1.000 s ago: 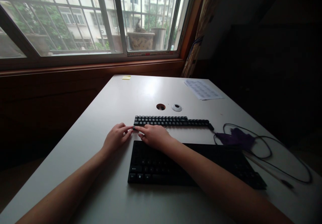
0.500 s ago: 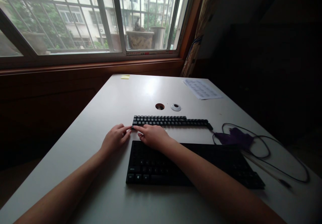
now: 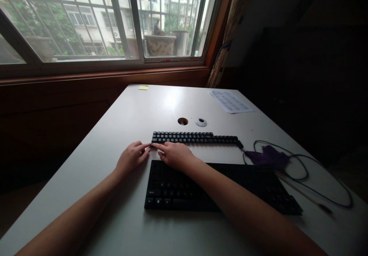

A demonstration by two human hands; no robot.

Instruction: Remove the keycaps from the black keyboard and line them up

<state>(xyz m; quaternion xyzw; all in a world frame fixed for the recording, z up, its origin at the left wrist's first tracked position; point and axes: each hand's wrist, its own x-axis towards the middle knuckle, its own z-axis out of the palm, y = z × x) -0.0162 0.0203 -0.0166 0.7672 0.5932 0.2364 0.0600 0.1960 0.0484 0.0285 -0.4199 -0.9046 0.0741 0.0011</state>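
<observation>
Rows of small black keycaps (image 3: 186,136) lie lined up on the white table (image 3: 115,112). At their near left corner, the stretched index fingers of both hands meet at a small dark keycap (image 3: 152,144). My left hand (image 3: 132,158) touches it from the left, thumb held apart below. From the right, my right hand (image 3: 176,156) touches it with its index fingertip; its other fingers are curled and partly hidden. Below my hands lies a black keyboard (image 3: 184,204), bare of keycaps over much of its upper part as far as the dim light shows. My right forearm crosses over it.
A black cable (image 3: 307,171) loops beside a purple cloth-like item (image 3: 268,157) on the right. Behind the keycap rows are a cable hole (image 3: 183,121) and its round cover (image 3: 201,122). Printed sheets (image 3: 231,102) and a yellow sticky note (image 3: 143,87) lie farther back.
Almost nothing differs. Both hands stay at the corner keycap, and the keycap rows and keyboard have not visibly moved.
</observation>
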